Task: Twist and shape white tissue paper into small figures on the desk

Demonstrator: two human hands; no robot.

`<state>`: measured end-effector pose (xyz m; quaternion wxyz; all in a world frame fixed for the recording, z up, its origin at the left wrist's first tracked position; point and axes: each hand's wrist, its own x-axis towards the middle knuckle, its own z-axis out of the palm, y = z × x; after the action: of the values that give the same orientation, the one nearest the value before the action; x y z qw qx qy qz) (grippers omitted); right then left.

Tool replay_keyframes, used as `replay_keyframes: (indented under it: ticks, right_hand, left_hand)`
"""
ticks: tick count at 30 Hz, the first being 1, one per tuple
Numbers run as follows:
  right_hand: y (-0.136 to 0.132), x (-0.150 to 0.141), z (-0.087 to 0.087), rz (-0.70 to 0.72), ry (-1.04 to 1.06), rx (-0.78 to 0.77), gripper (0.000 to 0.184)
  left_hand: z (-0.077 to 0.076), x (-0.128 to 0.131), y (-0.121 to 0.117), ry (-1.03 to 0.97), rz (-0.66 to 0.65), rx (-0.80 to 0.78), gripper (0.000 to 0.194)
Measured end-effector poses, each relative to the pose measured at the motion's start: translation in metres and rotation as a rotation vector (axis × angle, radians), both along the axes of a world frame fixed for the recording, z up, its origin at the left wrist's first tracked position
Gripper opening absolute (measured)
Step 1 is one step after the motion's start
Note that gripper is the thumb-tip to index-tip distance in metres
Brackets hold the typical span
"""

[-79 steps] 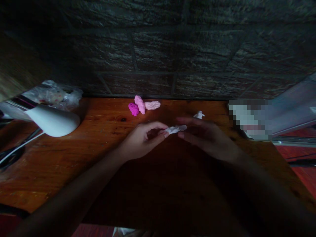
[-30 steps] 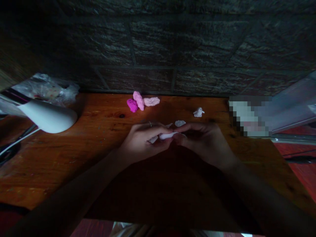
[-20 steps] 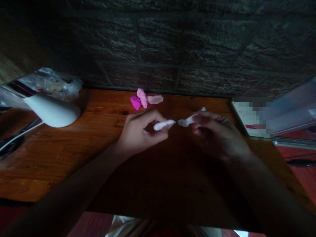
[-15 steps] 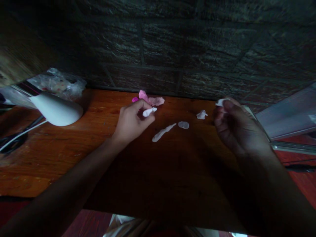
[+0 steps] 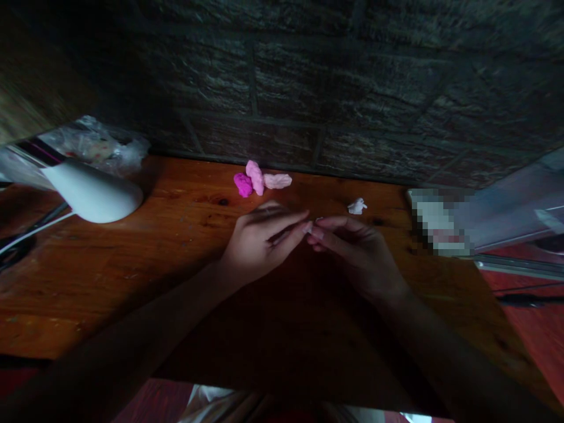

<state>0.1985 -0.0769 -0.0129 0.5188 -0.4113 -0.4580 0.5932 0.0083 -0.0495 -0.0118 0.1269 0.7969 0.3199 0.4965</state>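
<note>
Brown wooden tabletop (image 5: 189, 220), front edge in deep shadow. Left hand (image 5: 255, 241) and right hand (image 5: 365, 255) meet over the middle, tip to tip. Between them: a tiny whitish scrap of soft, putty-like stuff (image 5: 308, 228), mostly hidden. Right thumb and index pinched on it. Left thumb and index nearly together, right at the scrap; can't tell if they grip it too. A thin white edge (image 5: 319, 219) peeks out behind the right index; can't tell if it's the same piece.

Handling, my read: next to no weight, soft, dents and tears easily, maybe a bit tacky. Light fingertip pinch at the thickest part or the ends; a hard squeeze likely flattens it.

Toward the right back corner, a pale flat item (image 5: 440, 226), pixelated. Left of it, a small crumpled white lump (image 5: 356, 206). Near the left edge, a smooth white tapered body (image 5: 94, 191) with a cord. Back edge, left of centre: magenta lump (image 5: 243, 184), pink oblong lump (image 5: 255, 177) and pale pink lump (image 5: 277, 181), bunched together. Crinkled clear plastic bag (image 5: 103, 147) at the left back corner. Dark stone-block wall (image 5: 286, 76) behind.
</note>
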Motion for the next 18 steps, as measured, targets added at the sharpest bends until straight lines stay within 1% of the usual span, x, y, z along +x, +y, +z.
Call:
replay_keyframes:
  ticks: [1, 2, 5, 6, 8, 10, 13, 15, 18]
  right_hand:
    - [-0.001, -0.001, -0.001, -0.019, -0.006, 0.015, 0.018]
    - [-0.001, -0.002, -0.001, -0.029, -0.01, 0.024, 0.018]
    - [-0.003, -0.002, -0.002, -0.023, -0.041, 0.044, 0.019]
    - [-0.003, -0.001, -0.001, -0.017, -0.053, 0.056, 0.02]
    - [-0.004, 0.0, 0.0, -0.021, -0.074, 0.094, 0.02]
    - [-0.005, -0.001, 0.001, -0.053, -0.112, 0.144, 0.017]
    - [-0.008, -0.003, 0.001, -0.12, -0.226, 0.227, 0.009]
    - [-0.01, -0.004, 0.0, -0.15, -0.296, 0.269, 0.007]
    - [-0.011, -0.006, -0.003, -0.171, -0.331, 0.3, 0.007]
  left_hand:
    - [0.0, 0.002, -0.003, -0.036, -0.025, -0.012, 0.016]
    - [0.0, 0.004, -0.005, -0.068, -0.034, -0.063, 0.017]
    - [-0.002, 0.007, -0.008, -0.173, -0.022, -0.339, 0.022]
    - [-0.003, 0.007, -0.008, -0.216, -0.033, -0.419, 0.024]
    - [-0.005, 0.009, -0.009, -0.305, -0.098, -0.52, 0.027]
    - [-0.006, 0.011, -0.009, -0.369, -0.164, -0.587, 0.027]
    - [-0.007, 0.015, -0.01, -0.388, -0.219, -0.673, 0.027]
    - [-0.008, 0.017, -0.011, -0.379, -0.244, -0.697, 0.028]
    - [-0.009, 0.019, -0.01, -0.373, -0.265, -0.699, 0.026]
